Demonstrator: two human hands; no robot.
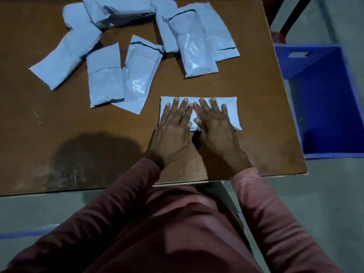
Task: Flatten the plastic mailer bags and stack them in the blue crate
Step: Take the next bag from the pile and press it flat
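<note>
Currently, the waiting bags lie scattered over the far left and middle of the counter. Your left hand presses flat on the bag in work, its fingers straight and spread. Your right hand presses just beside it, also with straight, spread fingers that grip nothing. The bag lies under both palms, with its long axis running left to right. The blue crate stands beyond the counter's right edge, and no bag shows inside it. Your right hand is nearer, so expect to carry the bag rightward.
</note>
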